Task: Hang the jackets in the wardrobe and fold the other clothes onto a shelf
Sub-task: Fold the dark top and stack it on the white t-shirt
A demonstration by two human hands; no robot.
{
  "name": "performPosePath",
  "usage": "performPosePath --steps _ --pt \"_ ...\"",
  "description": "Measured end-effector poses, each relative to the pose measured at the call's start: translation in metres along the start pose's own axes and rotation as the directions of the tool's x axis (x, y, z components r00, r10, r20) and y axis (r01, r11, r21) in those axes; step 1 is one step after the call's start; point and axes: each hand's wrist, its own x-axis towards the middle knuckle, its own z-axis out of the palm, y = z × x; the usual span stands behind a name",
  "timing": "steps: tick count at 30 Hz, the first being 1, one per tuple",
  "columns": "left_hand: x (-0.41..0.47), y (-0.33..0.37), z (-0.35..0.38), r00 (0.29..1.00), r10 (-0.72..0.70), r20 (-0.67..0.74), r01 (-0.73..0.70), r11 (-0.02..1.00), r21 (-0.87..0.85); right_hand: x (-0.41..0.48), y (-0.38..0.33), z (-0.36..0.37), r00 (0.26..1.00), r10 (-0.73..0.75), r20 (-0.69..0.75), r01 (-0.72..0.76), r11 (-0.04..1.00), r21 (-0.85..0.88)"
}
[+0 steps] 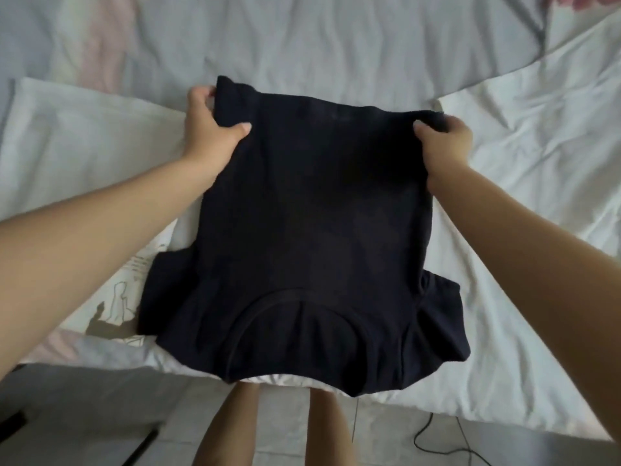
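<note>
Two hands grip the far edge of a dark T-shirt point(312, 230) on a bed point(521, 146).

The bed is big, with crumpled white and grey sheets. The dark blue T-shirt lies spread on the near side of it, with the neck hole close to the person and the bottom edge far away. A white cloth point(114, 297) with a grey picture pokes out from under the shirt on the left; its small marks are too blurry to read. The left hand point(215, 129) pinches the far left corner, thumb on top and fingers curled under. The right hand point(440, 139) pinches the far right corner the same way. A thin black cable point(437, 435) lies on the tiled floor point(285, 425), near and right.
</note>
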Motion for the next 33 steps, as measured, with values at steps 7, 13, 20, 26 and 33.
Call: performPosePath --steps 7,13,20,26,33 --pt "0.055 0.013 -0.014 0.972 0.206 -0.117 -0.201 0.978 0.048 0.03 -0.007 -0.007 0.93 -0.238 -0.281 0.206 0.968 -0.14" --pt "0.082 0.009 -0.003 0.965 0.195 -0.173 -0.125 0.929 0.349 0.055 -0.003 0.008 0.912 -0.318 -0.258 0.154 0.85 -0.503" --pt "0.011 -0.012 0.033 0.486 0.469 0.737 -0.856 0.085 0.51 -0.02 0.033 0.058 0.326 -0.583 0.744 0.892 -0.07 -0.446" --pt "0.059 -0.006 0.04 0.678 0.33 0.657 -0.727 0.166 0.667 0.057 0.017 0.038 0.479 -0.416 0.773 0.788 -0.185 -0.587" --pt "0.083 0.041 0.061 0.903 0.147 0.404 -0.426 0.428 0.797 0.073 -0.028 0.047 0.83 -0.433 0.35 0.454 0.16 -0.877"
